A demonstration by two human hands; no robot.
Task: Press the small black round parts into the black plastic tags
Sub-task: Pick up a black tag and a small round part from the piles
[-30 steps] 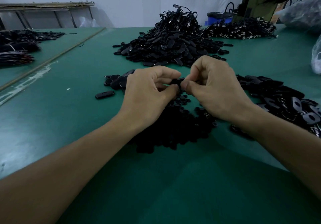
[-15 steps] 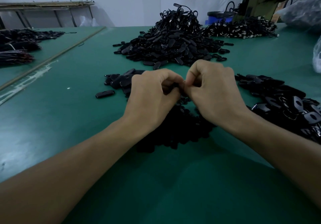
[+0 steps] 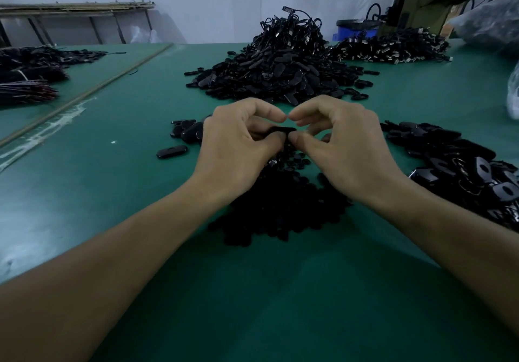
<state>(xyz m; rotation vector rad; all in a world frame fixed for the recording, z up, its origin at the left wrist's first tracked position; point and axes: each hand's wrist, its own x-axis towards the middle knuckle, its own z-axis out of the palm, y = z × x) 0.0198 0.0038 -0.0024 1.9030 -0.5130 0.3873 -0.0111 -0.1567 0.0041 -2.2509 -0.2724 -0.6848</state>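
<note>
1. Hands of one person meet over the middle of a green tabletop (image 3: 112, 193), seen from behind along two bare forearms
2. Fingers of the left hand (image 3: 238, 148) are curled, and thumb and fingers pinch a black plastic tag (image 3: 282, 130). The tag lies roughly level, raised off the tabletop, in the gap between the two hands
3. Fingers of the right hand (image 3: 345, 151) are curled as well. Its thumb tip presses on the right end of the same tag and touches the left thumb, while its forefinger arches above, its tip almost meeting the left forefinger. Whether a round part sits under the thumbs cannot be told
4. Directly beneath the hands and wrists, a low dark pile of small black round parts (image 3: 280, 210) spreads toward the viewer
5. Beside the right forearm lies a wide spread of loose tags (image 3: 463, 170), some showing an oval hole
6. Just left of the left hand sits a small cluster of tags (image 3: 186, 133), and a single tag (image 3: 172, 151) lies alone near it
7. Behind the hands rises a tall heap of tags (image 3: 280, 69) with cord loops sticking out of its top
8. At the back right is a lower heap of corded pieces (image 3: 393, 50) with pale ends. A blue bin (image 3: 355, 31) and an olive machine (image 3: 429, 5) are behind it, and a clear plastic bag (image 3: 488, 24) is at the right edge
9. Far left, dark parts (image 3: 31, 61) and a bundle of cords (image 3: 25, 92) rest on a neighbouring green surface
</note>
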